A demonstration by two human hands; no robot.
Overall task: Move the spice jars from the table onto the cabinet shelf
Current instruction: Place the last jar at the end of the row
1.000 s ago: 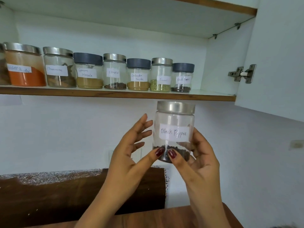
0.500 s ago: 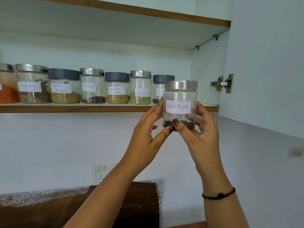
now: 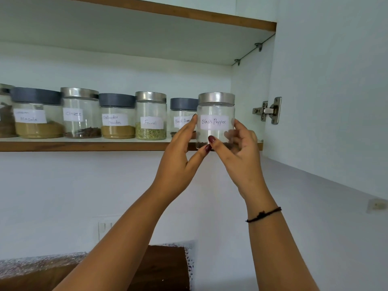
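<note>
A clear glass jar with a silver lid and a white label reading "Black Pepper" is held upright at the right end of the cabinet shelf. Its base overlaps the shelf's front edge; whether it rests on the shelf I cannot tell. My left hand grips its left side and my right hand its right side, thumbs meeting at the bottom. Several labelled jars stand in a row on the shelf: a grey-lidded black pepper jar, fennel, coriander powder, cloves and garam masala.
The open cabinet door stands at the right with a metal hinge. The cabinet side wall is just right of the held jar. An upper shelf runs overhead. A wall switch and a dark wooden board lie below.
Both hands have carried the Black Pepper jar up and to the right, from well under the shelf to shelf height at its right end.
</note>
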